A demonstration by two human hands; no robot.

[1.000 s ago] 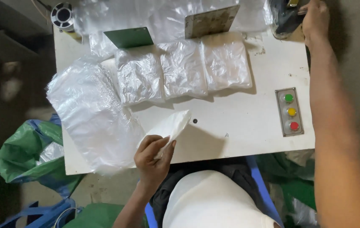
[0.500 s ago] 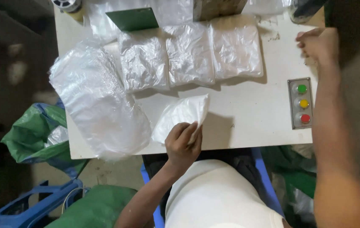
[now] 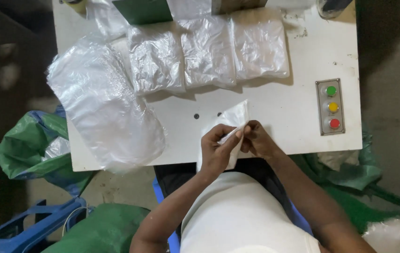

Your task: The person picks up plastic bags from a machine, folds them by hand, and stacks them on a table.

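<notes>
A small clear plastic bag point(image 3: 233, 117) is pinched between both hands at the near edge of the white table point(image 3: 279, 100). My left hand point(image 3: 216, 150) grips its lower part from the left. My right hand point(image 3: 256, 138) grips its edge from the right, fingertips touching the left hand's. The bag's upper corner sticks up over the tabletop. Three filled clear bags point(image 3: 207, 51) lie side by side at the back of the table.
A big heap of clear plastic bags point(image 3: 104, 105) hangs over the table's left side. A panel with green, yellow and red buttons point(image 3: 333, 107) is set in the right side. Green sacks point(image 3: 26, 145) and a blue crate point(image 3: 26, 225) are on the floor at left.
My right hand came back from the far right corner of the table and took hold of the bag. My left hand carried the bag rightwards along the near edge.
</notes>
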